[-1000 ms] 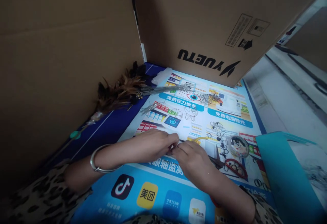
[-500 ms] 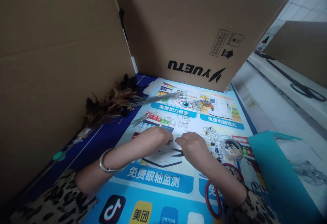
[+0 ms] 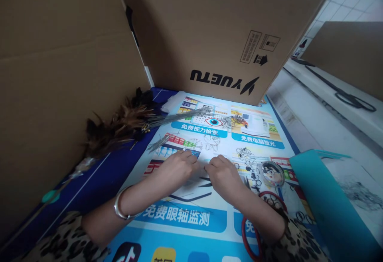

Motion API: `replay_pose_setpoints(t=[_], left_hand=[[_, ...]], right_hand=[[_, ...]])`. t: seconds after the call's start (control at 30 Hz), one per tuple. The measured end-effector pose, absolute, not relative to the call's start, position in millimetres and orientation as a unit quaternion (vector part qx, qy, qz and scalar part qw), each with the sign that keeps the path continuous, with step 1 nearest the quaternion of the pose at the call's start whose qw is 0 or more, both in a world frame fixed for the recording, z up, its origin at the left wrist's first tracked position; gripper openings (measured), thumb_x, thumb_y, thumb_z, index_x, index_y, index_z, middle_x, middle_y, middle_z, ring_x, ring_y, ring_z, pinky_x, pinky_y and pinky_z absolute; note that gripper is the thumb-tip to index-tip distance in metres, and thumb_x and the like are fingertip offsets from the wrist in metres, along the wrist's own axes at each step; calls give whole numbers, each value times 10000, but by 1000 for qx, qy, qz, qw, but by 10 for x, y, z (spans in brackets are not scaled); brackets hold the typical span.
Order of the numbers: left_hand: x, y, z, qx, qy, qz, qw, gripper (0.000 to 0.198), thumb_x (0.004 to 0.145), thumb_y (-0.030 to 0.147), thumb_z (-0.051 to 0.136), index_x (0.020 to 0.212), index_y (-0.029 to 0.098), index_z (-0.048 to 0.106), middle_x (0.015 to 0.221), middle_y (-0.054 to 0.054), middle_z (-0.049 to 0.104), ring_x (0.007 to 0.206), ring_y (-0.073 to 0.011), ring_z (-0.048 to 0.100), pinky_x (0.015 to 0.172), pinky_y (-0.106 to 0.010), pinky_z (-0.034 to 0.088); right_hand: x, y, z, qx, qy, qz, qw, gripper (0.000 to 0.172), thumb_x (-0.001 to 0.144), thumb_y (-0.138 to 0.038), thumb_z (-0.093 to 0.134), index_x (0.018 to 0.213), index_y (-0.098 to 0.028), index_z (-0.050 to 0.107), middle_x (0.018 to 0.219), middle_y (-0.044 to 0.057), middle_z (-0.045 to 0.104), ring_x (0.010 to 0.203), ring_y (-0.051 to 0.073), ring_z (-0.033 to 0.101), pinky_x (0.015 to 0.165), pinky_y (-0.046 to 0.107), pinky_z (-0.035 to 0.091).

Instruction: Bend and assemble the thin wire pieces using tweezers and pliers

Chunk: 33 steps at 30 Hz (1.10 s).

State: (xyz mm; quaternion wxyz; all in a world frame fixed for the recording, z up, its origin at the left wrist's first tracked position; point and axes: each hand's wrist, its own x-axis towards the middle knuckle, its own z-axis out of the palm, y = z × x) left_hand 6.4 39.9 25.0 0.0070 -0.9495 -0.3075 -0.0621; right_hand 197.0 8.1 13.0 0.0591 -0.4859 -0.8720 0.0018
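My left hand (image 3: 181, 166) is closed in a pinch above the printed mat (image 3: 206, 232), knuckles up, a silver bangle (image 3: 119, 206) on its wrist. Facing it a short gap away, my right hand (image 3: 224, 174) also has its fingers curled together. Whatever they hold is too small or hidden to make out. Dark pointed tips (image 3: 206, 182) show on the mat beside my right fingers. Under my right forearm lie red-handled scissors (image 3: 249, 242), partly covered. Just beyond the hands rests a bent thin-wire shape (image 3: 212, 142).
Long thin wires (image 3: 182, 115) lie at the back left, beside brown feathers (image 3: 119, 124). Small wire pieces (image 3: 245, 153) and a round clear dish (image 3: 273, 174) sit right, near a teal box (image 3: 323, 198). Tall cardboard panels (image 3: 221, 26) stand behind and left.
My left hand has shifted slightly left, widening the gap between the hands. Both stay closed. The view has turned a little, so the surroundings sit slightly further left.
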Motion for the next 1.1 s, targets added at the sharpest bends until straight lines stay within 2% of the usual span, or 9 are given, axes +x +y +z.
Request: replay_pose_setpoints(t=[0.17,0.4,0.5,0.67,0.93,1.03,1.1], left_hand=[[91,358,210,-945,-320,-58,31,103,801,91,500,781,152,581,757,-57,588,730,-210,524,648,-320,385],[145,318,183,-937,-342,-53,39,88,781,96,513,742,157,565,722,-57,583,671,-214,526,593,-323,388],[165,327,193,-936,-344,-64,45,89,783,107,519,733,162,568,704,-51,582,678,-214,522,621,-342,391],[178,345,209,-942,-326,-76,35,93,791,117,534,711,154,566,743,-53,576,782,-215,513,690,-338,401],[185,313,120,-926,-365,-87,37,90,773,90,520,767,162,573,756,-57,576,736,-210,512,647,-316,405],[188,327,103,-914,-388,-116,16,127,764,66,489,737,152,578,734,-61,579,722,-199,523,637,-296,403],[178,354,95,-900,-406,-154,-36,159,780,72,459,729,145,590,723,-56,585,712,-179,534,638,-273,403]], right_hand=[[1945,39,133,-494,-868,-21,56,108,811,-98,520,752,-177,566,783,46,537,780,181,435,657,284,310],[1912,-2,132,-484,-870,-77,59,66,826,-127,525,779,-163,551,792,53,541,790,201,442,676,313,339],[1910,1,118,-487,-869,-73,59,64,826,-118,522,792,-162,553,800,53,548,784,197,450,660,304,345],[1913,-1,97,-503,-862,-39,56,66,819,-113,531,793,-170,551,818,45,558,772,180,470,645,282,354],[1945,53,40,-548,-833,-2,71,110,816,-108,514,779,-190,578,801,29,571,765,166,510,655,255,371],[1970,92,25,-562,-816,65,120,160,842,-126,479,802,-196,617,802,30,592,772,145,535,689,234,388],[1988,109,34,-559,-798,135,183,175,851,-146,475,847,-205,640,822,23,613,785,130,552,705,218,400]])
